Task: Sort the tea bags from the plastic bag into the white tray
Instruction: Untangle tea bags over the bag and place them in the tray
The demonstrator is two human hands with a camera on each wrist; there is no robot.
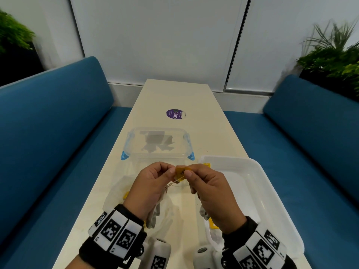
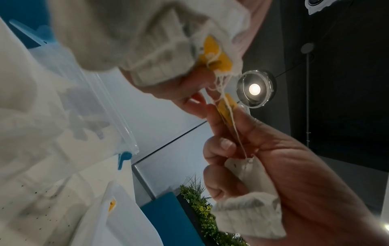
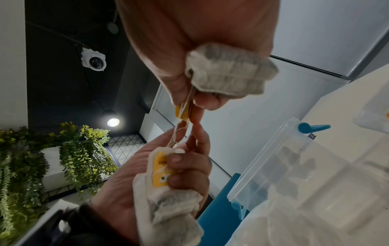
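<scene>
A clear lidded box and purple sticker sit on the table.

On the table, the lidded container lies behind the plastic bag, the tray to the bag's right, a round sticker farther back, benches on both sides
</scene>
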